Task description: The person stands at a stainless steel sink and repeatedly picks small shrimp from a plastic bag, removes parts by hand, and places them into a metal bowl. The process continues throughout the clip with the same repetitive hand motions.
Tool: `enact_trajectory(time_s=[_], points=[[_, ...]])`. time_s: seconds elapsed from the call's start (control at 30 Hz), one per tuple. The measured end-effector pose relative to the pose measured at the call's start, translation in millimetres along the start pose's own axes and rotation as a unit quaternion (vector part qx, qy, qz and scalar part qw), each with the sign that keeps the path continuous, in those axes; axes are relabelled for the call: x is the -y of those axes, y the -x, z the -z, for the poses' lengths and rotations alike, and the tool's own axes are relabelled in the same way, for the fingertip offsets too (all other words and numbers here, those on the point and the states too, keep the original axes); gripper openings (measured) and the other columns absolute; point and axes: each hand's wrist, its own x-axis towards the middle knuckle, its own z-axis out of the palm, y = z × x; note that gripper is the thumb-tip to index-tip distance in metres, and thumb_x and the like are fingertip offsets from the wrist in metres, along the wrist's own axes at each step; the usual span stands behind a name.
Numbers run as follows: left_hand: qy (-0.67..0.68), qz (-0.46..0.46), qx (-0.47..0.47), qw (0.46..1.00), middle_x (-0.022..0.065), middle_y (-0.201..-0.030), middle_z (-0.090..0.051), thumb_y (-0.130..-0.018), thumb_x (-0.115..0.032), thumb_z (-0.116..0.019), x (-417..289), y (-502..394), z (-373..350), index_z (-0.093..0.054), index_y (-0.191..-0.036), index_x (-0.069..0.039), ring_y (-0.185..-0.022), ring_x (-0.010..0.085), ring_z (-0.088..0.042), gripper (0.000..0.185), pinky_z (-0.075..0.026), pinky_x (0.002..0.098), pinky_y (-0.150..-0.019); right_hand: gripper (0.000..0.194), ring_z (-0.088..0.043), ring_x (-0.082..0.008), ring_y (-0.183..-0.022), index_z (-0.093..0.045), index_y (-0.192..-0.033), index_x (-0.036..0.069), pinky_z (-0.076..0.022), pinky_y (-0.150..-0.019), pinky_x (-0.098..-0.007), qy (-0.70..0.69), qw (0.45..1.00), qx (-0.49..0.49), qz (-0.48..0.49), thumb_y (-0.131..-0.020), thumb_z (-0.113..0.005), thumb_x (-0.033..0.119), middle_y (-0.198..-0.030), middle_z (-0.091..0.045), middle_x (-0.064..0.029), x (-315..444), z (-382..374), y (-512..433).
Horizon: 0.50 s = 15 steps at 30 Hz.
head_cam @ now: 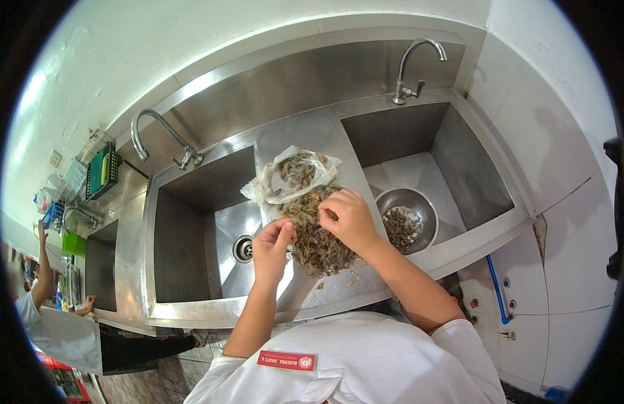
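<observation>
My left hand is at the left side of a heap of greyish-brown shrimp shells on the steel counter between two basins. Its thumb and forefinger are drawn together; whether something small is between them is too fine to see. Over the heap, my right hand has its fingers curled to the thumb, and their tips are partly hidden. Beyond both hands an unsealed clear plastic bag holds whole-looking shrimp. A round steel bowl stands in the right basin with small grey shrimp pieces in it.
Left basin and right basin flank the counter, each with a gooseneck faucet behind it. A black crate stands at far left. Another person is by the farther sink, near a green container.
</observation>
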Motion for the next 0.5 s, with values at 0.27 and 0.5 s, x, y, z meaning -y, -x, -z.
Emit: enact_trajectory(time_s=[0.27, 0.5], points=[[0.018, 0.019, 0.008, 1.000, 0.0024, -0.077, -0.062, -0.089, -0.013, -0.063, 1.0, -2.8, -0.9, -0.063, -0.095, 0.004, -0.068, 0.0075, -0.053, 0.018, -0.041, 0.0207, -0.064, 0.012, -0.059, -0.0274, -0.082, -0.066, -0.082, 0.000, -0.0453, -0.078, -0.0365, -0.170, 0.981, 0.080, -0.055, -0.074, -0.065, 0.009, -0.083, -0.062, -0.0102, 9.3, -3.8, -1.4], [0.013, 0.002, 0.021, 1.000, 0.0028, -0.079, -0.062, -0.089, -0.013, -0.063, 2.1, -1.2, -4.1, -0.063, -0.094, 0.003, -0.071, 0.0082, -0.056, 0.017, -0.045, 0.0216, -0.067, 0.012, -0.058, -0.0257, -0.085, -0.065, -0.080, 0.000, -0.0444, -0.080, -0.0343, -0.246, 0.960, 0.099, -0.091, -0.077, -0.066, 0.011, -0.086, -0.063, -0.0086, 9.0, -8.2, -0.3]])
